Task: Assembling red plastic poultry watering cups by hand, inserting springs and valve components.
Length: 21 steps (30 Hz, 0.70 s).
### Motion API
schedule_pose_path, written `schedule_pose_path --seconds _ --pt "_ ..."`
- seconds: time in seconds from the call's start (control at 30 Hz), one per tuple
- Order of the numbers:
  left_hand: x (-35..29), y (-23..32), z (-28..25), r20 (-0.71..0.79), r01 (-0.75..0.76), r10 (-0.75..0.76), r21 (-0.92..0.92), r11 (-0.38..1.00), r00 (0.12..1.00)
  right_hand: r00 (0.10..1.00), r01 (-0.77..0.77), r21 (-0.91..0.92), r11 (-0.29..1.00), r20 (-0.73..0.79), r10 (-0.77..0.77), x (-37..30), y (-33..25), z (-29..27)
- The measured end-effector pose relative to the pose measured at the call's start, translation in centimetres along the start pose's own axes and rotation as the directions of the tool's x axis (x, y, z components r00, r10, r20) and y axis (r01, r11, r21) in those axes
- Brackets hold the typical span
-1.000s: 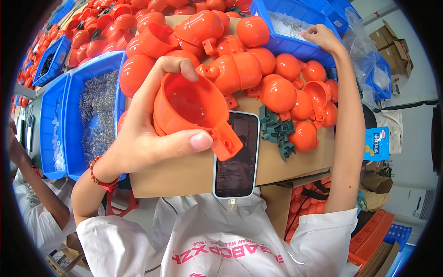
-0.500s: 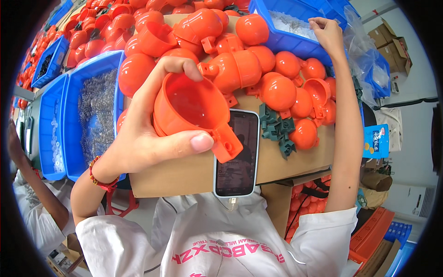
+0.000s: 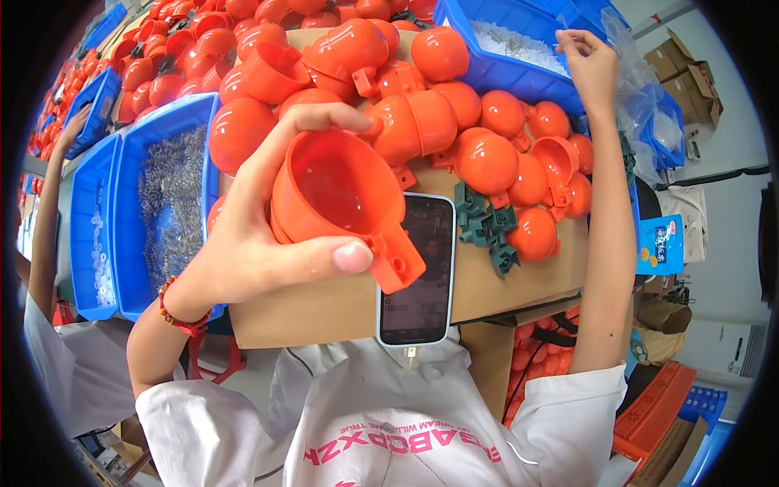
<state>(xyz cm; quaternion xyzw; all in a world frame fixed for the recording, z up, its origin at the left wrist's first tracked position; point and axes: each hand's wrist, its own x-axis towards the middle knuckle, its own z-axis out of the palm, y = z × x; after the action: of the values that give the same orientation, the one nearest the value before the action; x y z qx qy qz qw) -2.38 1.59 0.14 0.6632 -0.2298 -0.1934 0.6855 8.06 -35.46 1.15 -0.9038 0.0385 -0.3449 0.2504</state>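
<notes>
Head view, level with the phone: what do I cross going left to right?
Blue bin with small white pieces, blue bin of small metal parts, orange cup held by the left hand, phone, dark green parts, right forearm, blue packet.

Visible Lettering and Its Locations

1. Shirt (image 3: 324, 398): white, worn by the person, facing the near edge of the cardboard sheet (image 3: 296, 318). Bears a curved row of large pink capital letters (image 3: 422, 442), upside down in this view. A line of smaller pink letters runs between that row and the cardboard's near edge.
2. Packet (image 3: 661, 243): bright blue, located beyond the cardboard's right edge. Carries pale characters on a dark blue panel (image 3: 663, 243).
3. Phone (image 3: 415, 292): located at the cardboard's near edge. Small marks show on the dark screen; too small to read.
</notes>
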Motion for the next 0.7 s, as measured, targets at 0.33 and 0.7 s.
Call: schedule_pose_path --seconds 0.33,0.7 --pt "-0.3 -0.4 -0.7 0.399 -0.014 0.050 -0.092 0.996 0.916 0.905 0.021 0.826 0.563 0.224 -0.361 -13.3 -16.0 -1.6" --pt "0.0 -0.7 -1.7 0.515 -0.025 0.139 -0.222 0.975 0.846 0.921 0.175 0.767 0.618 0.095 -0.379 -15.6 -16.7 1.4"
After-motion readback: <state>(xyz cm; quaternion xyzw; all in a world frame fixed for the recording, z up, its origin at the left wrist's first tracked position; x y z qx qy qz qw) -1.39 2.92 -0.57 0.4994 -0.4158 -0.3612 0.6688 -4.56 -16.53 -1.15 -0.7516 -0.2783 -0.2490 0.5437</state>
